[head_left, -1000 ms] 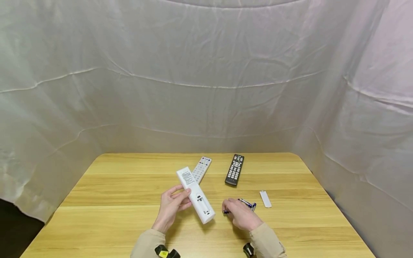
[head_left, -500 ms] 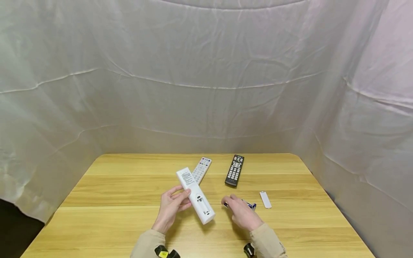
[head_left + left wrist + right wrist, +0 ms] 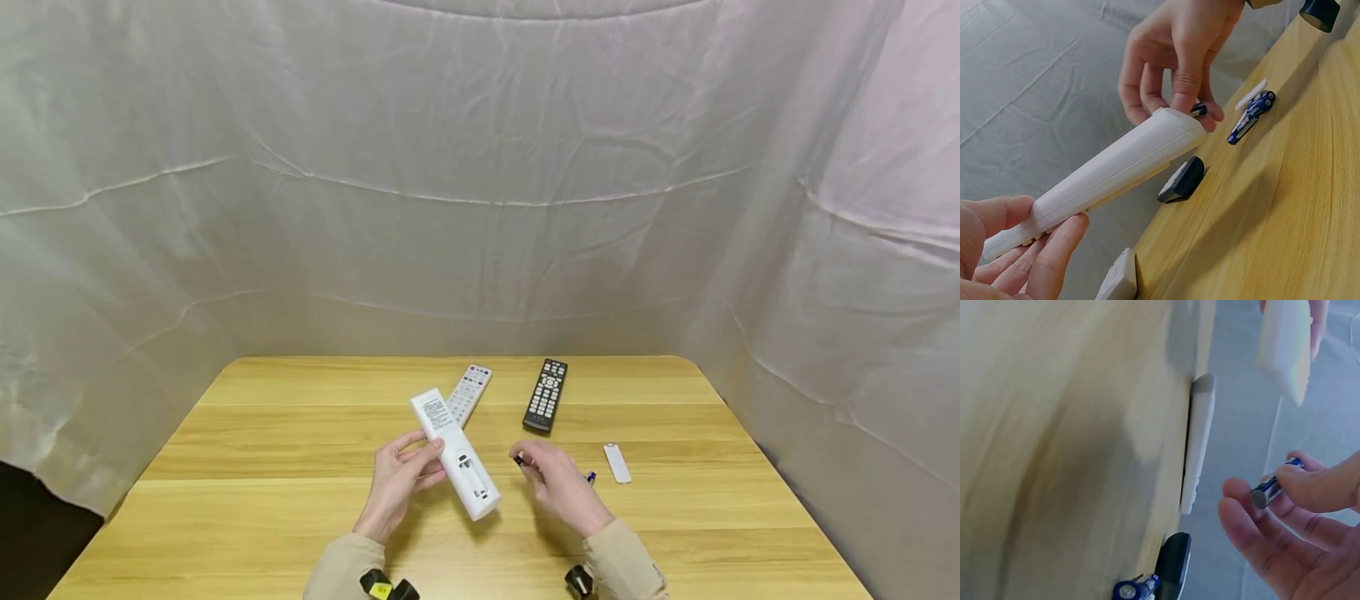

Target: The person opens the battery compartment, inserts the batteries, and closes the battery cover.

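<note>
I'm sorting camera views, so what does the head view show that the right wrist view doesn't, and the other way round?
Only the head view: the open battery compartment and printed label on the held white remote, plus the loose white cover on the table.

Only the right wrist view: the flat silver end of the battery pinched in the right hand.

Both: the held white remote, a second white remote, the black remote, a loose battery and, at least partly, both hands.
</note>
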`<state>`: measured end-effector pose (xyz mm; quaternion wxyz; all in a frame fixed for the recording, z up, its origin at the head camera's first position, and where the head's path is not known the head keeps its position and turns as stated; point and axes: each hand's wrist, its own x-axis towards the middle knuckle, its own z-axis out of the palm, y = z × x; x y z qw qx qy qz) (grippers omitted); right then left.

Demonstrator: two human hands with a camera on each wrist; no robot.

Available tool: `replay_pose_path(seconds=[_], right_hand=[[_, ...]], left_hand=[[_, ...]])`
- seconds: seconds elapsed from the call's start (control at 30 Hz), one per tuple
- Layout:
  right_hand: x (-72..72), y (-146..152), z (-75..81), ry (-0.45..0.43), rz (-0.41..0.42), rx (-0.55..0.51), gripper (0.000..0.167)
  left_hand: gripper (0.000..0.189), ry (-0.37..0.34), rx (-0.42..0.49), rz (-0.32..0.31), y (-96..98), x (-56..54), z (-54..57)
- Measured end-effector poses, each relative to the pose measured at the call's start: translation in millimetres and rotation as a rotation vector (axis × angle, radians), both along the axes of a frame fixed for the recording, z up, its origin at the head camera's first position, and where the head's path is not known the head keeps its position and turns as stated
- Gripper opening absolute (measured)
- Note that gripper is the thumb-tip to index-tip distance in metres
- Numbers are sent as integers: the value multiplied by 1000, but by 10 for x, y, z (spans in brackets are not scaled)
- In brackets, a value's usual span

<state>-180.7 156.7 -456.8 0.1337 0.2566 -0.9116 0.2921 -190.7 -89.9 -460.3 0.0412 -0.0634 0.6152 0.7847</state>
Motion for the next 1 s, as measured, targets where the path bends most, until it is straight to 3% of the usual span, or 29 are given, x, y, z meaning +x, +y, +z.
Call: replay_pose_path(seconds=[0.23,0.67,1.0], right_hand=[[0,-39,12,15,9,-149,28],[27,-95,11,20,5,-299,24],[45,-128,35,40,103,-386,26]], left_hand=[[42,-4,-6,-6,10,-2,4],[42,-4,2,-13,20,5,-3],[42,0,8,-15,23,5,-4]])
